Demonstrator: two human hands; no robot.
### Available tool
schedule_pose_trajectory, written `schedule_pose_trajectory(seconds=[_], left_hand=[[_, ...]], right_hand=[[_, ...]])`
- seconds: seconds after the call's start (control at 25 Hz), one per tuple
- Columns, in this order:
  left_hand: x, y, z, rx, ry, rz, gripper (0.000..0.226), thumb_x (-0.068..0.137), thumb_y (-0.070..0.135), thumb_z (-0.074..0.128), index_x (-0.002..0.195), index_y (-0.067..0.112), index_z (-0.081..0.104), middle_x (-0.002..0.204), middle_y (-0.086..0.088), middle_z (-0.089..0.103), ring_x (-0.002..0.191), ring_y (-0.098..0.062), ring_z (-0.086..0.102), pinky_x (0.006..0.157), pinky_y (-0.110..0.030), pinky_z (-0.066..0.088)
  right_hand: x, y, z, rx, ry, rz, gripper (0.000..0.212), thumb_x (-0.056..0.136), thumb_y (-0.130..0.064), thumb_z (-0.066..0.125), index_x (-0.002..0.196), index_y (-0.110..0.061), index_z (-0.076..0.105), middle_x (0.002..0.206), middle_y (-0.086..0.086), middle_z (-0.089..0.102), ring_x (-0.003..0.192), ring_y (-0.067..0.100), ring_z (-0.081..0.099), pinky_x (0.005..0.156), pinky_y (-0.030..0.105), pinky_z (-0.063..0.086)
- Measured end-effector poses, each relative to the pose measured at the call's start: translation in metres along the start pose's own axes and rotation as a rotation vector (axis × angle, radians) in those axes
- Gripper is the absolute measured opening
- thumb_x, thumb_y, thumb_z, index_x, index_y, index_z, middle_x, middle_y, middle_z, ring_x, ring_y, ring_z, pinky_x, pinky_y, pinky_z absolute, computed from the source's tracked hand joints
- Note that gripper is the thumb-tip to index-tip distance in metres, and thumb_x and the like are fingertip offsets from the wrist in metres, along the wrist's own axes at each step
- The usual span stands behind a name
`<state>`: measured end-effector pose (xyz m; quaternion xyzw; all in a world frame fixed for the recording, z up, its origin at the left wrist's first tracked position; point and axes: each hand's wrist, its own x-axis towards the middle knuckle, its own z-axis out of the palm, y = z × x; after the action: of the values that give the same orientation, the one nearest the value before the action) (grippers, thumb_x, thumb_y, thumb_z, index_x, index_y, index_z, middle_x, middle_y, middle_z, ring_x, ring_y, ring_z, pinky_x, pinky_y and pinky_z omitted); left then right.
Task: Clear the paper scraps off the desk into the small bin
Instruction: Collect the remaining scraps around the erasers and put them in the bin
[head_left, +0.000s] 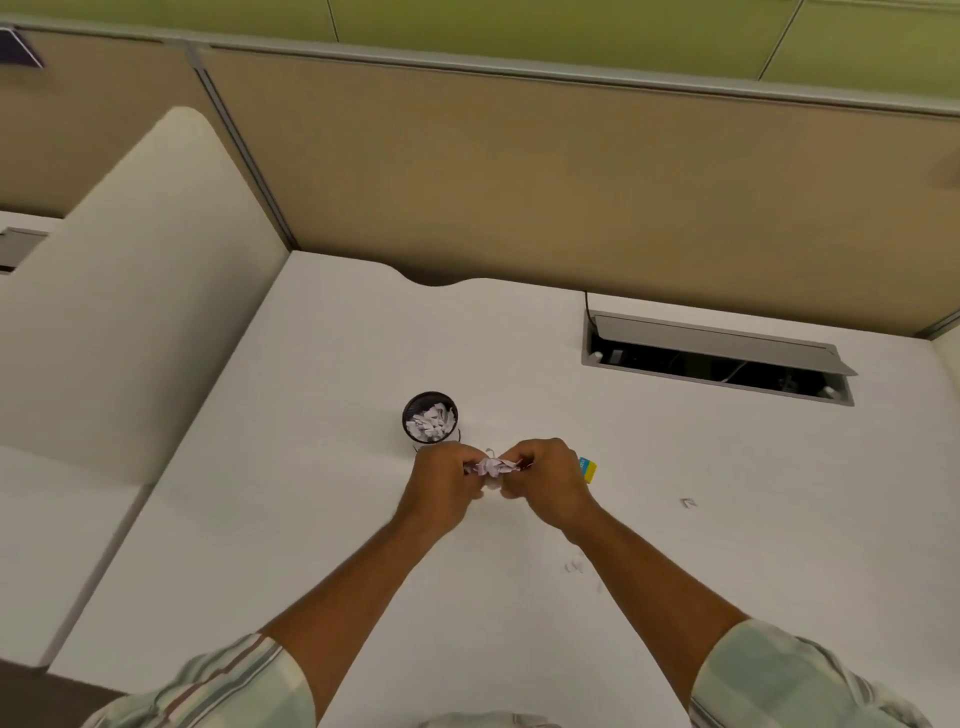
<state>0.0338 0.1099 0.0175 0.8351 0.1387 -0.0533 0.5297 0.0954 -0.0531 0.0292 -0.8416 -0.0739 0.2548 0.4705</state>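
A small black mesh bin stands on the white desk, holding several white paper scraps. Just in front of it, my left hand and my right hand meet and pinch a bunch of white paper scraps between their fingertips, a little above the desk. Two tiny scraps lie on the desk to the right, one further out and one near my right forearm.
A blue and yellow card-like item peeks out behind my right hand. An open cable hatch is set into the desk at the back right. Beige partition walls close the back and a cream divider the left side.
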Motion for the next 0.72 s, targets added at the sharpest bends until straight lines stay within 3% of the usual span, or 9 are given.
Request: schedule_pose_trajectory(seconds=[0.12,0.2,0.32,0.44,0.56,0.72], left_hand=[[0.018,-0.002,-0.038,0.060,0.095,0.011,0.018,0.087,0.000,0.070,0.087,0.016,0.080,0.071,0.013,0.072,0.069,-0.010,0.070,0.064,-0.015,0.055],[0.032,-0.005,-0.058,0.129,0.146,0.022,0.014,0.086,0.002,0.072,0.087,0.014,0.080,0.070,0.019,0.066,0.066,-0.005,0.065,0.071,-0.017,0.057],[0.050,-0.012,-0.079,0.246,0.134,-0.019,0.011,0.088,0.008,0.072,0.090,0.016,0.080,0.071,0.009,0.066,0.066,-0.012,0.062,0.064,-0.022,0.054],[0.065,-0.020,-0.089,0.335,0.081,-0.077,0.019,0.092,0.011,0.063,0.078,0.012,0.077,0.070,-0.003,0.069,0.065,-0.022,0.063,0.054,-0.021,0.044],[0.073,-0.023,-0.094,0.307,0.028,-0.117,0.021,0.094,0.011,0.061,0.083,0.012,0.080,0.076,-0.006,0.073,0.065,-0.018,0.062,0.054,-0.019,0.042],[0.074,-0.029,-0.098,0.316,-0.017,-0.105,0.017,0.092,0.012,0.064,0.093,0.015,0.080,0.081,-0.003,0.075,0.072,-0.020,0.067,0.060,-0.024,0.050]], right_hand=[[0.030,-0.037,0.018,-0.040,0.003,-0.063,0.011,0.076,-0.002,0.082,0.086,-0.007,0.079,0.079,0.009,0.077,0.069,0.025,0.075,0.068,0.033,0.063],[0.050,-0.055,0.030,-0.071,0.012,-0.087,0.009,0.076,-0.004,0.082,0.083,-0.007,0.078,0.077,0.008,0.076,0.068,0.025,0.074,0.066,0.033,0.061],[0.078,-0.072,0.051,-0.175,0.041,-0.107,0.004,0.077,-0.009,0.080,0.079,-0.007,0.077,0.075,0.007,0.074,0.063,0.017,0.064,0.061,0.031,0.055],[0.097,-0.081,0.068,-0.354,0.014,-0.095,0.012,0.085,-0.014,0.071,0.083,-0.004,0.075,0.083,0.011,0.075,0.074,0.023,0.067,0.069,0.035,0.057],[0.106,-0.083,0.078,-0.499,-0.026,-0.092,0.014,0.087,-0.015,0.065,0.087,-0.004,0.073,0.087,0.011,0.074,0.080,0.026,0.069,0.070,0.035,0.056],[0.108,-0.078,0.077,-0.589,-0.026,-0.096,0.011,0.084,-0.017,0.071,0.088,-0.006,0.071,0.086,0.008,0.073,0.077,0.025,0.067,0.066,0.035,0.055]])
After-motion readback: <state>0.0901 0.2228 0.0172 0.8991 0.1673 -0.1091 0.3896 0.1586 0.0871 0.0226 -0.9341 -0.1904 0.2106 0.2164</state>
